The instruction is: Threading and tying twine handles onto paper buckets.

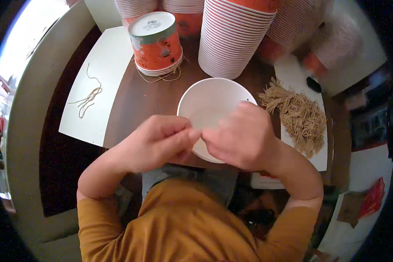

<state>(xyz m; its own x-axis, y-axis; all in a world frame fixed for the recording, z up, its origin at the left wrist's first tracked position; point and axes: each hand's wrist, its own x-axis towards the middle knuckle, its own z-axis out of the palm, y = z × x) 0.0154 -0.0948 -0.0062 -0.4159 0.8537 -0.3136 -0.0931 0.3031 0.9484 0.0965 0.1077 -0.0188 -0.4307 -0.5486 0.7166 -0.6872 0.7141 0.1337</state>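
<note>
A white-lined paper bucket point(209, 94) stands mouth up at the table's near edge, a small dark hole by its rim. My left hand point(161, 142) is closed in a pinch over the bucket's near left side. Fingers curled, my right hand point(244, 137) meets it over the near right rim and is smeared by motion. The fingertips of both come together above the opening. Whatever lies between them is too small or blurred to make out. To the right, a heap of tan twine strands point(301, 115) rests on a white board.
An upside-down orange and green bucket point(156, 46) stands at the back left with twine round its base. Tall stacks of nested buckets point(233, 39) rise behind. Loose twine point(91, 96) lies on a white board point(113, 56) at the left.
</note>
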